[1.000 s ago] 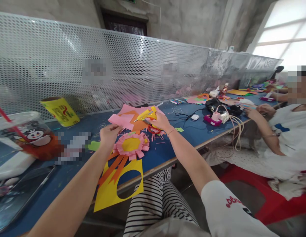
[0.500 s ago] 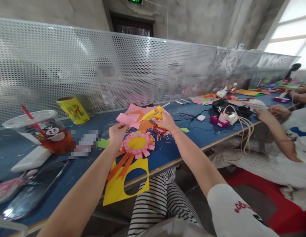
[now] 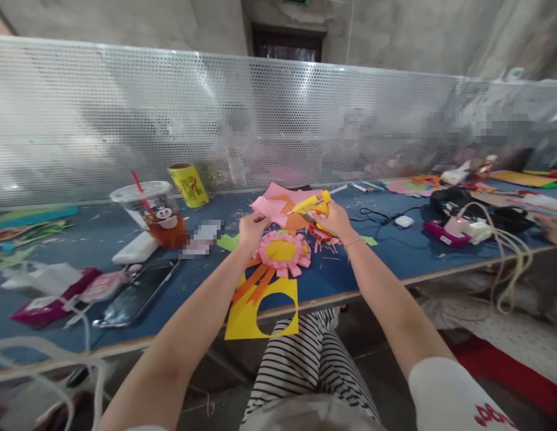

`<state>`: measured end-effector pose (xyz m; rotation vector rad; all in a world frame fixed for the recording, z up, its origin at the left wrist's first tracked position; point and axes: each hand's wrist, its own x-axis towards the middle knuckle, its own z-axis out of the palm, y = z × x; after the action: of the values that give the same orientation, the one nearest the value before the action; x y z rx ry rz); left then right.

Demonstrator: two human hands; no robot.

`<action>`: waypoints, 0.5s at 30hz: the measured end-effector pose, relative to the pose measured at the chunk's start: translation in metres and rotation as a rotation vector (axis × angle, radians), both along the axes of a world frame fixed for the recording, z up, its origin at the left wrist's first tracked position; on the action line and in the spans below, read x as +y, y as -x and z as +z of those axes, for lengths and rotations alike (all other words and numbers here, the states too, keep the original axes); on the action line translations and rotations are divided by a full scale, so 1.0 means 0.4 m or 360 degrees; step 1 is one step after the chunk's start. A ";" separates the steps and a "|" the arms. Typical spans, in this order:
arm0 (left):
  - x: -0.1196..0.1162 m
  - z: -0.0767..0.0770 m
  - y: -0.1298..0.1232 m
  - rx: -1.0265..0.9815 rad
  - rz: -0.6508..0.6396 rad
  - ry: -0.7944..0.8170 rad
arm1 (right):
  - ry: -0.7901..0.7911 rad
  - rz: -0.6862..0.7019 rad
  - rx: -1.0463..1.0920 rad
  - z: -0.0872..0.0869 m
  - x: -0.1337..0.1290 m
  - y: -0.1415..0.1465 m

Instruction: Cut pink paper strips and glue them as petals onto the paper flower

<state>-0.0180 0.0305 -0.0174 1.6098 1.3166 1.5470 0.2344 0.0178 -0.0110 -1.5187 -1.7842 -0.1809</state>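
Observation:
Between the fingertips of my left hand point(image 3: 253, 230) is a pink paper strip point(image 3: 271, 209), raised above the blue table. My right hand point(image 3: 332, 219) is closed around a yellow glue gun point(image 3: 312, 204), whose nozzle points left at the strip. Just below both hands lies a pink paper flower with a yellow centre point(image 3: 282, 252) and orange paper tails point(image 3: 260, 281). A yellow sheet with a round hole point(image 3: 242, 321) lies under the tails and sticks out over the table edge. Pink and orange paper point(image 3: 300, 194) lies behind the glue gun.
To the left stand a drink cup point(image 3: 159, 218) and a yellow roll point(image 3: 189, 185), with a phone point(image 3: 139, 293) nearer me. A white case point(image 3: 404, 222), cables and a purple power strip point(image 3: 446, 234) are to the right. A perforated metal screen point(image 3: 170, 120) runs behind.
The view has swung to the left, so the scene sits further right and more of the table's left side shows. Both hands keep their holds on the strip and glue gun.

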 end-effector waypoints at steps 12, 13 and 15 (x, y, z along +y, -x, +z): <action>-0.017 0.012 -0.009 -0.0042 -0.0038 0.0020 | 0.0014 0.0043 -0.0319 -0.005 0.001 0.011; -0.016 0.011 -0.009 -0.0066 -0.0045 0.0022 | 0.0022 0.0049 -0.0331 -0.004 0.001 0.011; -0.011 0.007 -0.009 -0.0098 -0.0050 0.0021 | 0.0042 0.0053 -0.0345 -0.002 0.001 0.012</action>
<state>-0.0145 0.0262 -0.0146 1.5551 1.2604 1.5539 0.2297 0.0182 -0.0119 -1.5346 -1.9870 -0.3168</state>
